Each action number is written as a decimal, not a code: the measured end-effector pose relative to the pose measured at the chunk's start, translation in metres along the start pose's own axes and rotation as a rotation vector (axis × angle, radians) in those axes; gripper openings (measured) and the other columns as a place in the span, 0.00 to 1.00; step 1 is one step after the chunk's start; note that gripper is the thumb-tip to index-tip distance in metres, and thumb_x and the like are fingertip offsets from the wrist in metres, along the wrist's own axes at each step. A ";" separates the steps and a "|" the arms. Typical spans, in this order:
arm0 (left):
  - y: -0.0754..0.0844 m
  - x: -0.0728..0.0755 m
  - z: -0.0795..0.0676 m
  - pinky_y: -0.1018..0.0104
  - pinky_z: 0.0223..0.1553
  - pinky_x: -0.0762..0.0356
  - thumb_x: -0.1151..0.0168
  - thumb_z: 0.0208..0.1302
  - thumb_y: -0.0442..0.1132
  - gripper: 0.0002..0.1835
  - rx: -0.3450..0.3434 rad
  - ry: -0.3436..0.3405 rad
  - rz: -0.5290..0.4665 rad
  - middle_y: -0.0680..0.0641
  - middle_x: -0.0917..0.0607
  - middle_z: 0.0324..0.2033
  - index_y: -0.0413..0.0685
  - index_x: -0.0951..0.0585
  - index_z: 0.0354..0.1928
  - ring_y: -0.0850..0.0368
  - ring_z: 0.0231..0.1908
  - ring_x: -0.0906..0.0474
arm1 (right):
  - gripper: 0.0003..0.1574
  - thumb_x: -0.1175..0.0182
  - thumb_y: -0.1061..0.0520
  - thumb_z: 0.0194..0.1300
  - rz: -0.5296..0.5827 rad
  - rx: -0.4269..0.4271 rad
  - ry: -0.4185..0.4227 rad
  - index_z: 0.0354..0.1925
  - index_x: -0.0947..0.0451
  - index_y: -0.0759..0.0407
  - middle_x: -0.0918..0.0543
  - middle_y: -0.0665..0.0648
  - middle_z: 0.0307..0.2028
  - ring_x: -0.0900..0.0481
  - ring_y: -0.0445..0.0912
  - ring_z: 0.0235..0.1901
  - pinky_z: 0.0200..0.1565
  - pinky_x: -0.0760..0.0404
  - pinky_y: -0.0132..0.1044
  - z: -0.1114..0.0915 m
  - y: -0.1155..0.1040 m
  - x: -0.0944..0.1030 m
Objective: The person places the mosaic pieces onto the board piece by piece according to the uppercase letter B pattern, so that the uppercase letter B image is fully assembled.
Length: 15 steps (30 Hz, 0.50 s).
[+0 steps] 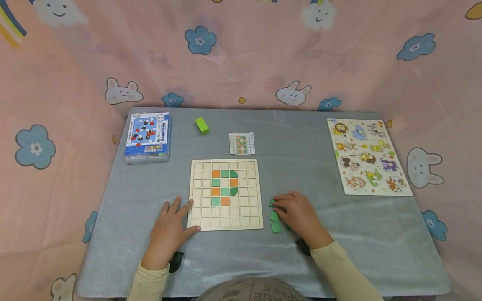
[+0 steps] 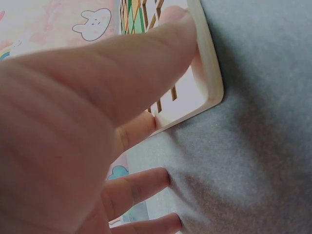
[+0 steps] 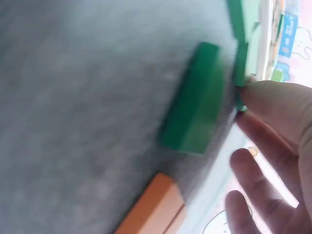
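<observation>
A square wooden grid board [image 1: 246, 213] lies on the table, with orange, light green and dark green tiles [image 1: 224, 192] set in its upper middle squares. My left hand [image 1: 169, 230] rests spread at the board's lower left corner, thumb and a finger touching it. To the right of the board, my right hand [image 1: 299, 213] pinches a green tile [image 3: 239, 100] between thumb and index finger, low at the table. Two other green tiles [image 1: 276, 228] lie just below it. In the right wrist view, a dark green piece [image 3: 195, 102] and an orange piece [image 3: 156, 209] lie close by.
A small card with a coloured grid pattern [image 1: 242, 143] lies beyond the board. Farther left are a bright green block [image 1: 202, 126] and a boxed molecule model set [image 1: 147, 138]. An animal picture board [image 1: 369, 156] lies at the right. Pink patterned cloth [image 1: 241, 54] surrounds the table.
</observation>
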<state>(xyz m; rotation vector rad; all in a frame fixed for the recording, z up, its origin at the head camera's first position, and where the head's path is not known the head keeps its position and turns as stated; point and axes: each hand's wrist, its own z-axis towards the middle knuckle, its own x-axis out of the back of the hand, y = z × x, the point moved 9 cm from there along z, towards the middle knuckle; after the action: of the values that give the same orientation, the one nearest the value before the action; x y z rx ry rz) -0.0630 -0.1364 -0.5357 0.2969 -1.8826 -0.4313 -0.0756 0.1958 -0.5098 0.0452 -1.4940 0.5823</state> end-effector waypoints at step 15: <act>0.000 0.000 0.000 0.15 0.56 0.35 0.17 0.58 0.50 0.47 0.006 -0.002 -0.010 0.29 0.37 0.77 0.46 0.27 0.77 0.20 0.75 0.47 | 0.14 0.17 0.61 0.54 -0.086 0.194 0.011 0.41 0.06 0.55 0.10 0.52 0.53 0.17 0.49 0.41 0.42 0.16 0.42 -0.001 -0.009 -0.002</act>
<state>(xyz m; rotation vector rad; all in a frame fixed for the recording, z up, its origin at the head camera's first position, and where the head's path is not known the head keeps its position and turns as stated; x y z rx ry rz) -0.0628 -0.1365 -0.5358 0.3102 -1.8853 -0.4333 -0.0708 0.1883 -0.5088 0.2558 -1.4140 0.6549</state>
